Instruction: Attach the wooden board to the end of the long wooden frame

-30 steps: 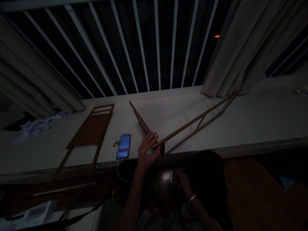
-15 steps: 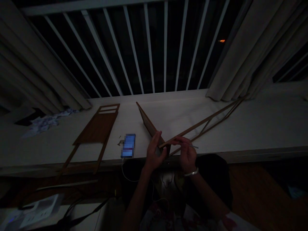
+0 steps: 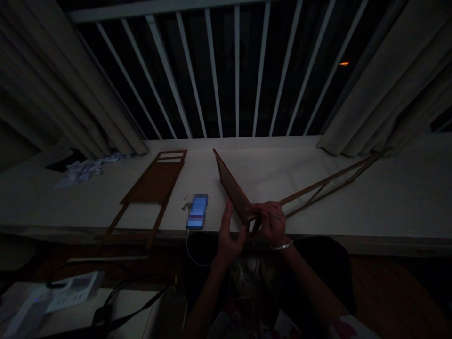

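My left hand [image 3: 231, 238] rests against the lower end of a tilted brown wooden panel [image 3: 233, 186], fingers on its left face and thumb by its bottom edge. My right hand [image 3: 273, 223] is closed around a thin metal tool, only faintly visible, at the corner where the panel meets a long wooden frame [image 3: 318, 186]. That frame stretches away to the right, its far end near the curtain. The tool's tip and the joint are too dark to make out. Left of the panel lie a lit phone [image 3: 197, 212] and several small metal pieces [image 3: 185, 206], probably screws.
Another wooden frame with a panel [image 3: 153, 181] lies at left, its legs over the edge of the white ledge [image 3: 353, 216]. Crumpled cloth or paper [image 3: 83, 170] is farther left. A white cable [image 3: 190, 252] hangs from the phone. A power strip [image 3: 76, 292] sits lower left; white bars [image 3: 236, 70] stand behind.
The camera view has shifted, so the scene sits farther right. My right hand has come closer to the panel's lower end, and my left hand is slightly lower against the panel.
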A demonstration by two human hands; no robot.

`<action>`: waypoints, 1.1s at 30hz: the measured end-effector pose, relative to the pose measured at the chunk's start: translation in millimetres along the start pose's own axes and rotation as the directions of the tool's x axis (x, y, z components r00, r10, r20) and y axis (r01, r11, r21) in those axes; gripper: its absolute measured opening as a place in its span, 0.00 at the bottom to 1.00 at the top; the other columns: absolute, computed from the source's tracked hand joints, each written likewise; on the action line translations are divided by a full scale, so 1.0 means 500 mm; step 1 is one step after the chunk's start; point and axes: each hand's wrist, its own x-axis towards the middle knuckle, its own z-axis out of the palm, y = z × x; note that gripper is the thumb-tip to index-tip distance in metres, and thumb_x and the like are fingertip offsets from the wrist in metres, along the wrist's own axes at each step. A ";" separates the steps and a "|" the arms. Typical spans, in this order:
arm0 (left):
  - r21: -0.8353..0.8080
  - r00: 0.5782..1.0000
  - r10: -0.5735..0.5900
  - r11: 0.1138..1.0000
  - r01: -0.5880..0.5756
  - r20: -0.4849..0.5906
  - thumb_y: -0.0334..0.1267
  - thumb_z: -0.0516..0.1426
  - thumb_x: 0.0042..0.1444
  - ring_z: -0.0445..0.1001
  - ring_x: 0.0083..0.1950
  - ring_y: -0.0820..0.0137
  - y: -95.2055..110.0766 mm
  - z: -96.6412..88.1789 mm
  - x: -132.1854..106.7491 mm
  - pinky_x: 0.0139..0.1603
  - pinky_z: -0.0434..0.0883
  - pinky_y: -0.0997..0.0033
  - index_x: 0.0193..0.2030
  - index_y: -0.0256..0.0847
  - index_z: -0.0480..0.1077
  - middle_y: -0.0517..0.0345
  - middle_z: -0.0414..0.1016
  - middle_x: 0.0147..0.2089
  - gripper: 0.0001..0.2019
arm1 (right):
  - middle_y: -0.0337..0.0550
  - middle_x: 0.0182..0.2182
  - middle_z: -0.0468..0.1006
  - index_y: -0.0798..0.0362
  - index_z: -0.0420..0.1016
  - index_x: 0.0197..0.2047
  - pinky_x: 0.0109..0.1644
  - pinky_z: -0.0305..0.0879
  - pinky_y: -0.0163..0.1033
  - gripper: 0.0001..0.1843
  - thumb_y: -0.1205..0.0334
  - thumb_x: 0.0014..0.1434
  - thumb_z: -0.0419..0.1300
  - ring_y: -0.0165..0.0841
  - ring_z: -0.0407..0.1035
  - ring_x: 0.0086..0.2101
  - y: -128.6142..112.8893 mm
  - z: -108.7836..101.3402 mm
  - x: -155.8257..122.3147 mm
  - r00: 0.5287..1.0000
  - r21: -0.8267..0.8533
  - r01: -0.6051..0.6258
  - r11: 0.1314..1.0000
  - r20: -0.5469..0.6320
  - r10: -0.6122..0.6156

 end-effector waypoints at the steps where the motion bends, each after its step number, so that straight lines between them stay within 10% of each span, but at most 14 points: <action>1: 0.060 0.999 0.002 0.998 0.001 -0.038 0.32 0.51 0.53 0.46 0.64 0.62 -0.009 -0.017 -0.003 0.61 0.54 0.56 0.62 0.43 0.45 0.50 0.42 0.65 0.29 | 0.40 0.31 0.78 0.49 0.71 0.39 0.42 0.59 0.44 0.15 0.66 0.59 0.43 0.32 0.71 0.33 -0.001 0.004 -0.001 1.000 0.000 -0.005 1.000 -0.021 0.005; 7: 0.281 0.951 -0.100 0.942 0.185 -0.293 0.32 0.48 0.55 0.65 0.53 0.66 -0.121 -0.145 -0.003 0.53 0.63 0.61 0.47 0.40 0.65 0.50 0.66 0.51 0.14 | 0.40 0.28 0.79 0.50 0.72 0.36 0.40 0.60 0.44 0.16 0.65 0.59 0.42 0.32 0.70 0.29 0.001 0.028 -0.005 0.992 -0.035 -0.024 0.999 -0.128 0.020; 15: 0.530 0.875 -0.427 0.700 0.479 -0.228 0.33 0.51 0.50 0.72 0.40 0.69 -0.290 -0.290 0.064 0.41 0.68 0.70 0.39 0.39 0.70 0.54 0.74 0.39 0.10 | 0.39 0.25 0.78 0.50 0.72 0.34 0.38 0.60 0.44 0.16 0.66 0.58 0.43 0.32 0.70 0.26 0.007 0.052 -0.011 0.965 -0.053 0.001 0.999 -0.260 -0.015; 24: 0.632 0.749 -0.606 0.477 0.611 -0.266 0.35 0.54 0.49 0.72 0.42 0.67 -0.398 -0.331 0.097 0.39 0.65 0.73 0.35 0.37 0.70 0.51 0.75 0.36 0.07 | 0.40 0.27 0.78 0.51 0.73 0.35 0.38 0.61 0.45 0.16 0.68 0.57 0.44 0.33 0.71 0.29 0.007 0.044 -0.007 0.979 -0.041 0.017 0.999 -0.204 -0.025; 33: 0.696 0.718 -0.651 0.396 0.598 -0.247 0.41 0.51 0.56 0.68 0.44 0.68 -0.485 -0.328 0.174 0.44 0.68 0.60 0.46 0.35 0.63 0.52 0.67 0.46 0.14 | 0.40 0.30 0.78 0.49 0.72 0.37 0.39 0.61 0.46 0.15 0.68 0.57 0.45 0.35 0.71 0.32 -0.004 0.030 -0.002 0.992 -0.016 -0.069 0.997 -0.104 0.067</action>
